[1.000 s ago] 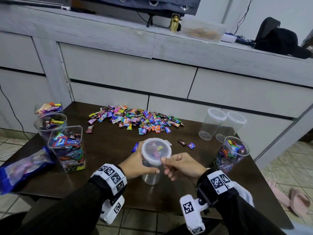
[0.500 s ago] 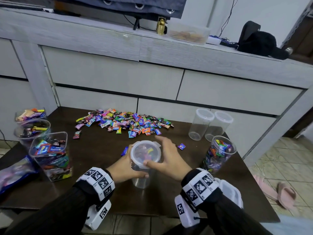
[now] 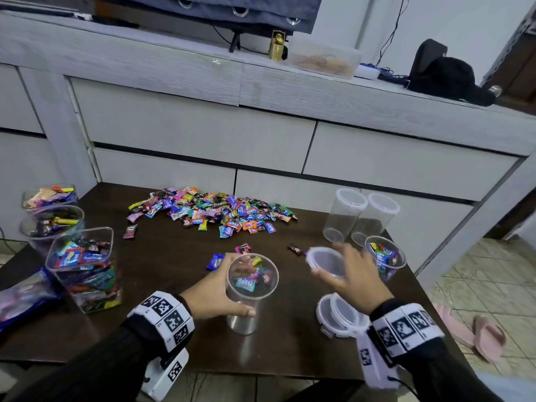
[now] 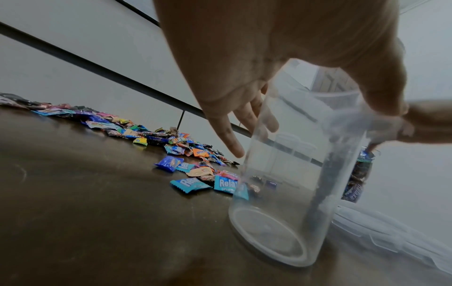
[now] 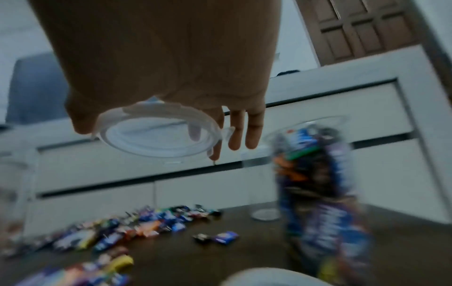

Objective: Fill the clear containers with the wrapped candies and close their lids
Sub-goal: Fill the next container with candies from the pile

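Observation:
My left hand (image 3: 216,295) grips a clear round container (image 3: 246,323) standing near the table's front edge, thumb on the near side and fingers on the far side. In the left wrist view the container (image 4: 281,193) looks empty, with candies showing through its wall. My right hand (image 3: 359,282) holds its round clear lid (image 3: 327,261) in the air to the right of the open container. The right wrist view shows the lid (image 5: 159,135) pinched between thumb and fingers. A pile of wrapped candies (image 3: 211,211) lies at the back of the table.
Two empty lidded containers (image 3: 345,216) stand back right, with an open candy-filled one (image 3: 384,256) in front of them. Spare lids (image 3: 336,317) lie under my right wrist. Three filled containers (image 3: 84,268) and a blue bag (image 3: 23,300) line the left edge of the dark table (image 3: 174,256).
The lid was on the container a second ago. My right hand has lifted it off and carried it to the right. My left hand has kept its hold on the container.

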A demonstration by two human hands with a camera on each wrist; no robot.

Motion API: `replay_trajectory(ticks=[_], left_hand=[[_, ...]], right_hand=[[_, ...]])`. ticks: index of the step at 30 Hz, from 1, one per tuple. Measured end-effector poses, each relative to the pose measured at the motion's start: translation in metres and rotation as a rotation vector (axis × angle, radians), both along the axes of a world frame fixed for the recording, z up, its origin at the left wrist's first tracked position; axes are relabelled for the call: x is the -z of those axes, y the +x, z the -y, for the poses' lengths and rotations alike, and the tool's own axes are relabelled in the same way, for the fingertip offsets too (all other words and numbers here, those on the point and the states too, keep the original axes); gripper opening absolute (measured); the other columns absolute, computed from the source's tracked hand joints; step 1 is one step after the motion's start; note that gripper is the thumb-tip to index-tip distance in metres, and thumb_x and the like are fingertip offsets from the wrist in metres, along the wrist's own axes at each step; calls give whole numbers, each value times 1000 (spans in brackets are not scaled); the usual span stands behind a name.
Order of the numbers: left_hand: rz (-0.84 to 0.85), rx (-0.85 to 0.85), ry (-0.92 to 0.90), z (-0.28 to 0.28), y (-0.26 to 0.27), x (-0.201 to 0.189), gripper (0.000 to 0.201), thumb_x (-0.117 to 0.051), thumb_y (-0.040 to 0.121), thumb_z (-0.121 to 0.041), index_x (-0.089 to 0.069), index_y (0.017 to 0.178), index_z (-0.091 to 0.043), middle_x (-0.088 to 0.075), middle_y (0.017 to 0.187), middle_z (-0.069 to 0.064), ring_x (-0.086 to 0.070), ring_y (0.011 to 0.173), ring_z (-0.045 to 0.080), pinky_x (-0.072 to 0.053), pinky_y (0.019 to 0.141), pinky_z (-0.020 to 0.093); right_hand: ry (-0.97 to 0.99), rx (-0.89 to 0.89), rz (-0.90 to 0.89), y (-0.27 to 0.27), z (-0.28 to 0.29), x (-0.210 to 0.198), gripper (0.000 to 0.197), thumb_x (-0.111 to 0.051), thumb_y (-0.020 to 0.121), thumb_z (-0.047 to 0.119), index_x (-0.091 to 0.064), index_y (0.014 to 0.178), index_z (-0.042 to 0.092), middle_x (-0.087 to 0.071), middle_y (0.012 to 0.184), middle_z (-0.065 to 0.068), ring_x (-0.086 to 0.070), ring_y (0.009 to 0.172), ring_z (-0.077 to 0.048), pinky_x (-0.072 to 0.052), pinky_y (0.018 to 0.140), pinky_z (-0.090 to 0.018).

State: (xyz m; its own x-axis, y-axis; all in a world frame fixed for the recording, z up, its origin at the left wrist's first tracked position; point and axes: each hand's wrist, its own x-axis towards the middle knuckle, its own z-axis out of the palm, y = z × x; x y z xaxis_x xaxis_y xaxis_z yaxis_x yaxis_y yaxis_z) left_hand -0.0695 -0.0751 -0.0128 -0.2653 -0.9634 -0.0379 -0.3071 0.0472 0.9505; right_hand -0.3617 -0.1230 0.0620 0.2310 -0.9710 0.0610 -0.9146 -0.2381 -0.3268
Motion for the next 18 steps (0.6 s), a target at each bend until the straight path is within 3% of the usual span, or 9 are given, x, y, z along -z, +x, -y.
replay_trajectory(ticks=[4,7,10,13,15,17,18], left_hand=[[10,27,-18,-5,-1,-2,99,-93,54,-35,-32,133,-36,-54,135,-11,-49,127,-4,-42,107,23],[14,37,-34,-8,-1,-1,100,-93,57,-30,-32,136,-33,-54,135,-12,-46,130,-2,-37,112,29],[26,64,-26,-11,0,-1,100,-93,58,-28,-31,136,-34,-54,136,-14,-44,131,-4,-35,114,28],[82,59,-45,-14,1,-2,104,-93,56,-36,-29,137,-35,-52,138,-16,-42,132,-6,-32,116,31],[97,81,-63,-17,3,-4,112,-93,48,-45,-28,139,-37,-49,140,-17,-40,133,-7,-31,116,28],[21,73,-80,-18,7,-6,120,-87,41,-66,-28,141,-34,-47,142,-16,-42,132,-5,-34,112,24],[-33,20,-82,-18,10,-6,118,-78,43,-79,-29,140,-32,-48,141,-15,-44,131,-3,-35,109,23]], right_hand=[[-20,31,-370,-39,-9,36,81,-34,75,83,-34,135,29,-43,132,4,-37,123,-18,-34,99,-36],[-3,49,-518,-45,-19,57,91,-16,69,85,-45,131,25,-53,123,2,-48,114,-22,-40,85,-36],[12,11,-528,-42,-24,67,89,-24,66,78,-66,113,14,-65,101,-4,-62,91,-27,-48,68,-39],[74,64,-493,-41,-26,71,75,-52,59,73,-73,95,10,-70,90,-8,-66,73,-30,-50,52,-38],[39,26,-532,-36,-27,71,78,-62,60,72,-71,106,9,-68,110,-13,-67,85,-31,-52,61,-40],[2,23,-495,-29,-25,70,84,-46,75,73,-50,135,15,-44,144,-9,-53,118,-27,-47,86,-40],[-34,4,-435,-22,-23,70,84,-46,79,71,-40,142,17,-33,151,-7,-45,127,-25,-42,97,-38]])
